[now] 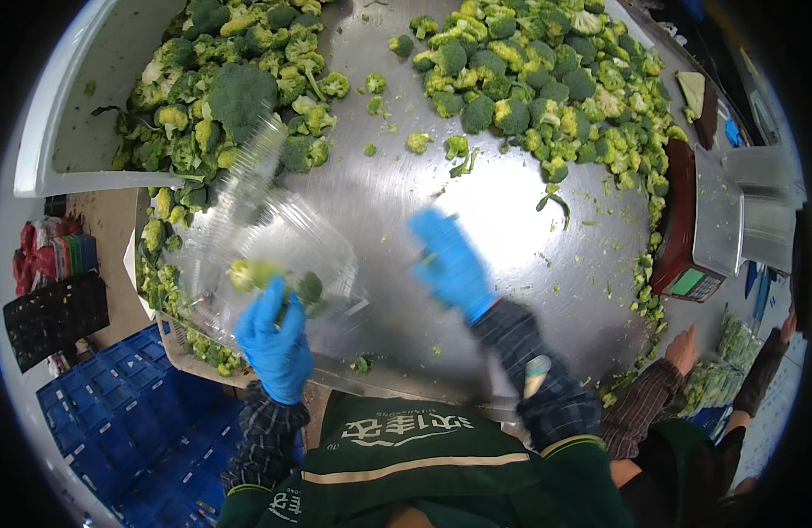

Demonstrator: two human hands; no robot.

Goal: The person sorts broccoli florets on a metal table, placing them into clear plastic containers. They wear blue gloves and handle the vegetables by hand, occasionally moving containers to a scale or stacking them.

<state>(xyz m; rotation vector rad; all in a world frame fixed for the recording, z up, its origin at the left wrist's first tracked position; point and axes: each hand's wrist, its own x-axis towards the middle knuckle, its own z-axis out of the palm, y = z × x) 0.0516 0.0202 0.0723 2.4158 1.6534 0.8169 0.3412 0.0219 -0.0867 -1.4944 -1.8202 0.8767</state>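
My left hand (274, 343), in a blue glove, pinches a broccoli floret (251, 274) over an open clear plastic clamshell box (337, 254). A darker floret (309, 288) sits at its fingertips, inside or just above the box. The box's raised lid (241, 178) is blurred and leans towards the broccoli pile. My right hand (449, 264), also blue-gloved, is over the bare metal to the right of the box. Motion blurs it; a little green shows by its fingers, but whether they hold something is unclear.
Broccoli heaps lie at the back left (241, 99) and back right (525, 79) of the steel table (393, 330). A red scale (683, 231) stands at the right. Beside it are a co-worker's hand (683, 350) and packed broccoli boxes (713, 386). Blue crates (135, 422) fill the lower left.
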